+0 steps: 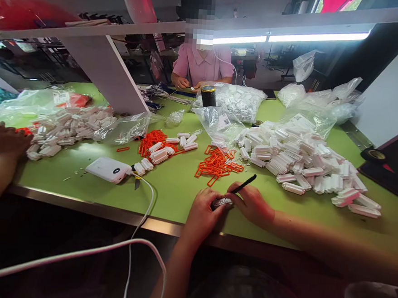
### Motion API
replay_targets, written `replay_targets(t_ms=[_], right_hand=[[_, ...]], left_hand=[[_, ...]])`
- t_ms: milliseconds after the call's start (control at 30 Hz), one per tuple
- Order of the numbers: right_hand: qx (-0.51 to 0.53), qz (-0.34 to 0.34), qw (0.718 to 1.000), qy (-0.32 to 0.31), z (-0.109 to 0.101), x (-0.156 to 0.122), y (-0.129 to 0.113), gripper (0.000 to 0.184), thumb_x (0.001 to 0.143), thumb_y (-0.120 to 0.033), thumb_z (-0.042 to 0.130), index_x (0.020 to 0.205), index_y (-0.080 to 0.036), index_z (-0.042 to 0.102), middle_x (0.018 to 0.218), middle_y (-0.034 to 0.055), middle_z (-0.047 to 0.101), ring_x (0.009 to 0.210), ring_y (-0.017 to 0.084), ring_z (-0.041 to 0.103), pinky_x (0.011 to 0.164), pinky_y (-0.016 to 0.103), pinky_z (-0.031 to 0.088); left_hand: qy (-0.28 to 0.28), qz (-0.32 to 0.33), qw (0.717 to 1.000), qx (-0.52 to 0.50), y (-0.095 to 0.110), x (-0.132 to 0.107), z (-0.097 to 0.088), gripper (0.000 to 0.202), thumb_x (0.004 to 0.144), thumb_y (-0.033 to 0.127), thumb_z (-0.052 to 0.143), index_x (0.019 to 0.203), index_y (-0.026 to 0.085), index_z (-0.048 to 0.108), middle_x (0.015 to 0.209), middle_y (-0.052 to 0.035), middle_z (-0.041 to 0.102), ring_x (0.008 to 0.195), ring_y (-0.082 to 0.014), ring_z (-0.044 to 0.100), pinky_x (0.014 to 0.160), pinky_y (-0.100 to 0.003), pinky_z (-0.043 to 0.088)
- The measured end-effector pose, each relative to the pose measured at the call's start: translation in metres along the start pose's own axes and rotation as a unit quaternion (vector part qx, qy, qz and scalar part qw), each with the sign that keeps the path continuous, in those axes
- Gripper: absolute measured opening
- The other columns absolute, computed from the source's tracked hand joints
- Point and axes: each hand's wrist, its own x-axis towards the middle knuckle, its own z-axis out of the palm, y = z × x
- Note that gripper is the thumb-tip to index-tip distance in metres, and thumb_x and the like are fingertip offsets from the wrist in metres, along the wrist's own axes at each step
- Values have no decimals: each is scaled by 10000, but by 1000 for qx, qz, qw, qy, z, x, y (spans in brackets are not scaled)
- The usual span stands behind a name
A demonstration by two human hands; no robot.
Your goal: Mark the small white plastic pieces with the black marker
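My left hand (202,212) is closed around a white plastic connector housing (223,202) with rows of small holes, near the table's front edge. My right hand (253,206) pinches a slim black stick-like tool (246,183), which slants up and to the right; its lower end is hidden by the fingers at the housing. Just beyond my hands lies a heap of orange rectangular frames (213,166). A large pile of white connector housings (297,158) spreads over the table to the right.
On the green table (168,197) sit a white power bank (109,170) with a cable (152,191), more orange frames (152,141), a black can (208,96) and plastic bags (243,100). A co-worker's hand (7,140) is at left; another person (203,63) sits opposite.
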Motion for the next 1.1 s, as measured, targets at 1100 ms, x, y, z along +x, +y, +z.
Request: replay_targets(t_ms=[1100], right_hand=[[-4, 17, 1000, 5, 1, 0, -1, 306, 1094, -422, 488, 940, -212, 649, 809, 51, 725, 728, 190, 684, 698, 299, 549]], left_hand=[[-1, -1, 1000, 2, 1, 0, 1, 69, 871, 240, 782, 927, 222, 747, 924, -30, 698, 954, -230, 639, 875, -368, 492]])
